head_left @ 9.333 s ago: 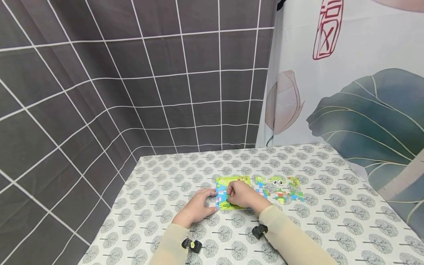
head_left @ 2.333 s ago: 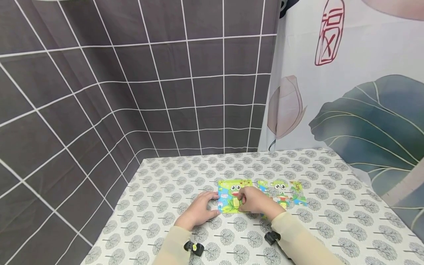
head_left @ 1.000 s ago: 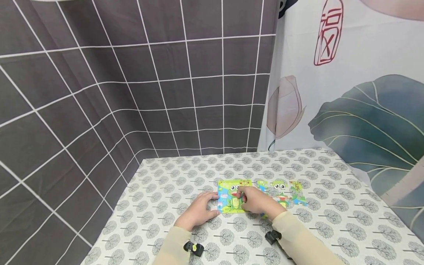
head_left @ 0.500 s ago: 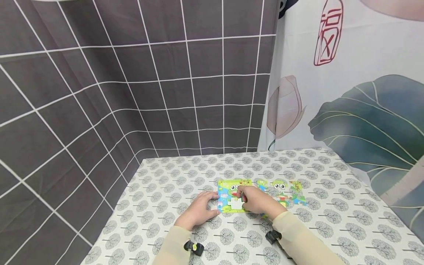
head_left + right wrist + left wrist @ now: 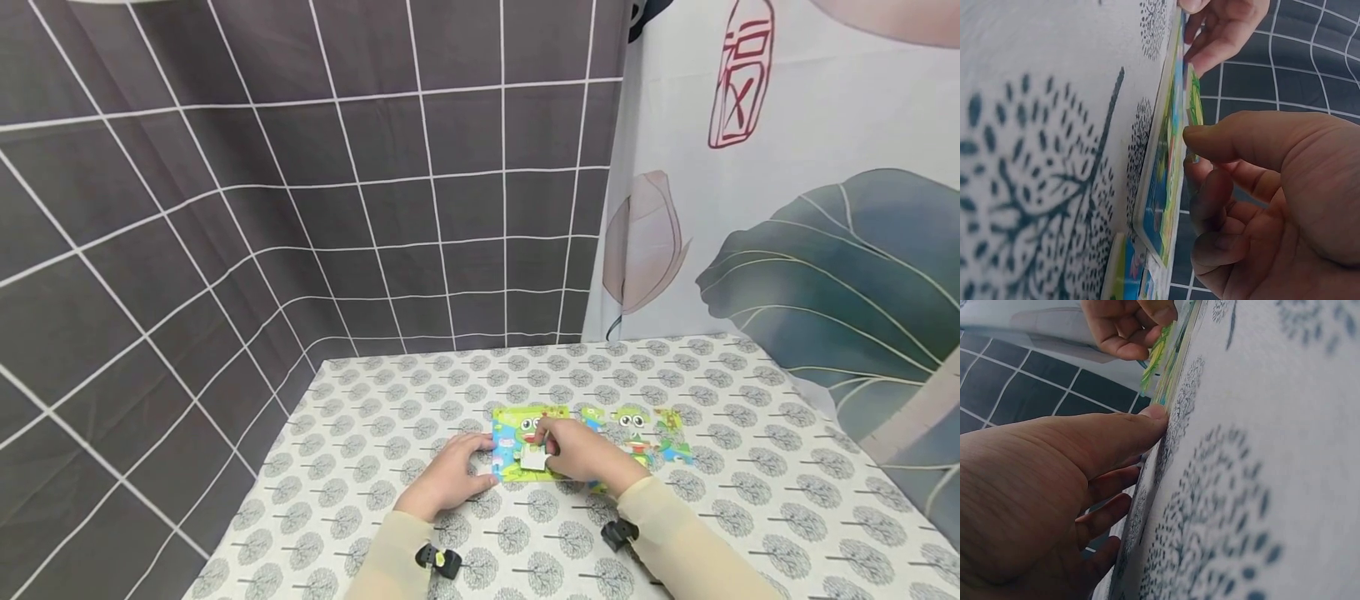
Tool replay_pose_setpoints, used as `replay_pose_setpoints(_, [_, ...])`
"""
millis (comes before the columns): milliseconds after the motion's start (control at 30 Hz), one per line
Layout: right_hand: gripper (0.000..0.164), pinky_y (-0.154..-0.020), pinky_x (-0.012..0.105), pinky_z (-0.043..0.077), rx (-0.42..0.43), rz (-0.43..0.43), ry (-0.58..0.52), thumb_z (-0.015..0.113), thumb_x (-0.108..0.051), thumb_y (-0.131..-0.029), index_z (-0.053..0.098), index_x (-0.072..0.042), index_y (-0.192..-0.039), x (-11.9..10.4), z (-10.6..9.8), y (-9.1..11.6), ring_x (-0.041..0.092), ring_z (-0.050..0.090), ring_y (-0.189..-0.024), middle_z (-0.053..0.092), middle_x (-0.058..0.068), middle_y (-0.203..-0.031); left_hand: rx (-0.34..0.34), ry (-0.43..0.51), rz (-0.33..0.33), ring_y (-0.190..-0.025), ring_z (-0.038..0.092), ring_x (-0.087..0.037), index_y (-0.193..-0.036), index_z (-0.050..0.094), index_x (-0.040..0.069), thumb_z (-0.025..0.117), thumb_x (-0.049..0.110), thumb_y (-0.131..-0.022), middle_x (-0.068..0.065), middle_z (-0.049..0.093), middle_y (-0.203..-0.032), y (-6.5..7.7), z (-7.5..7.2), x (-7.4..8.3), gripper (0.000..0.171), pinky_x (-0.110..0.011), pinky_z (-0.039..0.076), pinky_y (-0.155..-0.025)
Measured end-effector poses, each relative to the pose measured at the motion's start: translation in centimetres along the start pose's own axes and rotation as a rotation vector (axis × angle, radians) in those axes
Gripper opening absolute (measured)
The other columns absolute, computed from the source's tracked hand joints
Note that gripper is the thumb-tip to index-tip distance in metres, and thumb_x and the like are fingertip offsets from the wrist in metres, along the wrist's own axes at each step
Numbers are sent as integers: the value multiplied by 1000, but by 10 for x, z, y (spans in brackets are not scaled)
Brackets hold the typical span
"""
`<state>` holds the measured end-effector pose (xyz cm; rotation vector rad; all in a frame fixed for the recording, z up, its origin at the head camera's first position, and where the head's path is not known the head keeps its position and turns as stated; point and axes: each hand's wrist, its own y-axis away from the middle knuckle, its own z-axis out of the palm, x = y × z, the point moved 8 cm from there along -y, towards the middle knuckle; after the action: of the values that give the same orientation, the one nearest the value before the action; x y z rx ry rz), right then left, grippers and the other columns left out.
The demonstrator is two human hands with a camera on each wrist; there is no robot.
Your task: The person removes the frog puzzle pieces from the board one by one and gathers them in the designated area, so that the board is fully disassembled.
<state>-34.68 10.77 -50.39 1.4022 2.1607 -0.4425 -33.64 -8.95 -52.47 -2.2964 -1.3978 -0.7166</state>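
Note:
In the head view a frog jigsaw puzzle board (image 5: 507,417) lies on the table. My right hand (image 5: 573,450) pinches a green and yellow puzzle piece (image 5: 1195,100) between thumb and fingertips. The piece is tilted up off the board in both wrist views. Where the frog's belly was, a pale, puzzle-shaped patch shows beside these fingertips in the head view. My left hand (image 5: 450,471) stays at the board's left side with thumb and forefinger spread. Its thumb tip touches the board's edge in the left wrist view, and the other fingers are loosely bent.
Several loose puzzle pieces (image 5: 633,421), including one with the frog's eyes, lie right of the board, partly behind my right hand. Tree-patterned cloth covers the table (image 5: 375,433). A dark gridded curtain (image 5: 420,208) hangs behind it, with a floral curtain (image 5: 667,150) at right.
The frog's belly showed in green and yellow a second ago; its piece is now tilted up in my right fingers, and a pale patch shows there. My left hand has kept its place.

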Motion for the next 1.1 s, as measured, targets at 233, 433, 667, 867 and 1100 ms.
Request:
replay_pose_setpoints(233, [27, -60, 31, 45, -10, 41, -22, 72, 3, -90, 66, -14, -110, 9, -6, 8, 14, 49, -66, 55, -1, -78, 1, 9, 3, -147, 42, -28, -140, 63, 16, 82, 29, -91, 0, 53, -155, 0, 0, -1, 55, -53, 32, -124])
replay_pose_setpoints(433, [25, -65, 31, 49, 44, 67, -12, 76, 2, -87, 70, -13, -106, 22, -17, 19, 13, 52, -68, 56, -3, -80, 5, 2, -2, -148, 42, -25, -141, 63, 16, 82, 29, -91, 3, 53, -155, 0, 1, -3, 55, -50, 31, -125])
replay_pose_setpoints(667, [25, -63, 28, 50, 58, 42, -19, 74, 2, -86, 70, -11, -107, 38, -25, 31, 12, 53, -68, 56, -4, -80, 8, 13, 4, -147, 42, -27, -140, 64, 16, 83, 28, -90, 2, 53, -155, 0, 1, -2, 55, -51, 31, -125])
replay_pose_setpoints(867, [27, -65, 28, 50, 79, 26, 5, 74, 3, -83, 70, -12, -106, 49, -36, 44, 11, 52, -69, 56, -5, -80, 5, 15, -8, -148, 41, -25, -140, 64, 18, 82, 31, -91, 5, 53, -155, -1, 2, -4, 55, -50, 30, -125])
replay_pose_setpoints(1100, [30, -67, 27, 50, 97, 77, 8, 75, 4, -81, 70, -12, -106, 62, -48, 61, 13, 52, -72, 56, -5, -82, 14, 4, 9, -147, 42, -25, -140, 64, 18, 82, 32, -90, 4, 53, -155, -2, 2, -4, 54, -51, 31, -125])
